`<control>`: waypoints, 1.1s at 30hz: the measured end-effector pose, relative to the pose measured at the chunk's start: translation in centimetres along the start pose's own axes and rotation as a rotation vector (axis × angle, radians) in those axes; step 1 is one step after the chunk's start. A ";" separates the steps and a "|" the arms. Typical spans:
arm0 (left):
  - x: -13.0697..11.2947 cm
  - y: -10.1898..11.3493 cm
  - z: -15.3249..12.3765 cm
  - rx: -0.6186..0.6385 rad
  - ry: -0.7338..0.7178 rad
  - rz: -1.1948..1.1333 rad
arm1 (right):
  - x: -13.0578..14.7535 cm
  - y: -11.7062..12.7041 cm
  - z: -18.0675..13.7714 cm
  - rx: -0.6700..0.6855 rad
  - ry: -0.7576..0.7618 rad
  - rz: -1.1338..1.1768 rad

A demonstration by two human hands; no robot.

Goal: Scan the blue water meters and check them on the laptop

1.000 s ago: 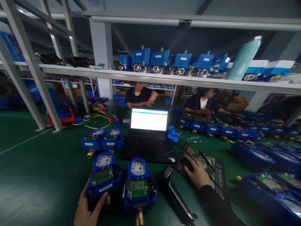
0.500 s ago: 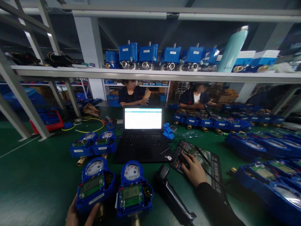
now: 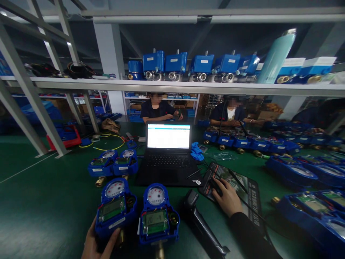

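My left hand (image 3: 101, 241) grips the lower end of a blue water meter (image 3: 114, 208), thumb at its front and fingers round its left side. The meter has a round dial, a display and an exposed green circuit board. Just right of it lies a second water meter (image 3: 157, 216) with digits on its display. My right hand (image 3: 228, 198) is closed over a black computer mouse (image 3: 216, 187) on a dark printed mouse pad (image 3: 252, 196). Between the second meter and my right arm lies a black barcode scanner (image 3: 201, 225). Beyond stands an open laptop (image 3: 168, 136), its screen mostly white.
Two more meters (image 3: 102, 163) sit left of the laptop. Rows of blue meters (image 3: 309, 212) fill the right side. A shelf (image 3: 172, 85) crosses above, holding boxed blue units and a teal bottle (image 3: 279, 55). Co-workers (image 3: 157, 109) sit across the green table (image 3: 40, 187).
The whole view has shifted, so things appear slightly farther right. My hands keep the same hold on the meter and mouse. The co-worker behind the laptop has moved their arms.
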State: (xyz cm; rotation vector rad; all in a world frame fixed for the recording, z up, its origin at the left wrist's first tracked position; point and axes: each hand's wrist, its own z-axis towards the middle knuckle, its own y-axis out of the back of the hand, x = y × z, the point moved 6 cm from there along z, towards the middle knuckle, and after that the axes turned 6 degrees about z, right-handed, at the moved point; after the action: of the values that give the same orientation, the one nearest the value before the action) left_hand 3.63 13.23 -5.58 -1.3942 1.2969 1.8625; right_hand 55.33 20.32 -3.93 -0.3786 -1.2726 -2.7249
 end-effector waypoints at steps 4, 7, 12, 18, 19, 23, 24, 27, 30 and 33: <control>0.3 -0.1 0.2 -0.004 0.031 -0.004 | 0.0 0.0 0.0 0.002 0.013 0.015; 0.3 -0.2 0.1 0.015 0.027 -0.039 | 0.1 0.0 0.0 0.016 0.035 0.031; -0.5 0.0 -0.1 -0.032 -0.051 0.017 | 0.4 -0.1 0.0 0.041 0.088 0.068; -1.0 0.1 -0.4 -0.049 -0.032 0.034 | 0.8 0.0 0.0 0.052 0.128 0.090; -1.0 0.1 -0.4 -0.053 -0.036 0.040 | 0.8 0.0 0.1 0.053 0.134 0.095; -0.7 -0.1 -0.2 -0.049 -0.048 -0.005 | 0.9 0.1 0.1 0.050 0.142 0.097; -0.5 -0.2 -0.1 -0.044 -0.038 -0.007 | 0.9 0.1 0.1 0.051 0.144 0.096; -0.1 -0.3 0.1 -0.026 -0.041 -0.004 | 0.9 0.0 0.1 0.054 0.140 0.100; -0.2 -0.2 0.1 -0.022 -0.077 -0.015 | 0.7 -0.2 0.1 0.061 0.126 0.102; -0.3 -0.1 0.0 -0.020 -0.065 -0.010 | 0.7 -0.3 0.0 0.073 0.115 0.104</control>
State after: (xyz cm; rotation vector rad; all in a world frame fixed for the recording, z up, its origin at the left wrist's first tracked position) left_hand 3.84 13.34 -5.39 -1.3356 1.2409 1.9029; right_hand 54.59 20.51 -3.91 -0.2693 -1.2808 -2.5655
